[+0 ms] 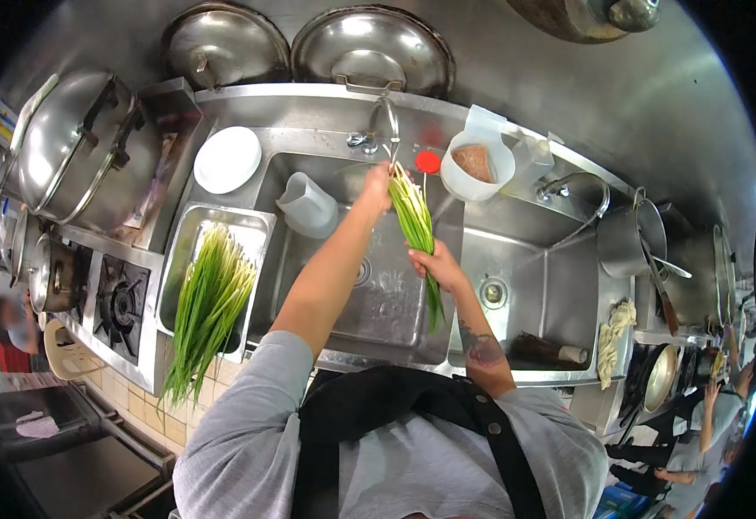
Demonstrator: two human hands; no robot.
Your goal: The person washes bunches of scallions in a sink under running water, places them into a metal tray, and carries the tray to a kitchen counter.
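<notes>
A bunch of green onions (412, 212) is held slantwise over the left sink basin (395, 311), pale ends up by the faucet (389, 112). My left hand (379, 187) is closed around the pale end, just below the spout. Lower down, my right hand (437, 263) wraps the green stalks, whose leaf tips hang toward the basin's front. More green onions (209, 298) lie in a metal tray (261, 227) to the left, their leaves spilling over its front edge. Whether water is running is hard to make out.
A white plastic pitcher (307, 206) lies tilted in the left basin. White plates (227, 160) sit behind the tray. A white tub (501, 164) with something brown stands behind the divider, near a red round object (427, 162). Left is a gas burner (122, 307); co-workers (707, 424) are far right.
</notes>
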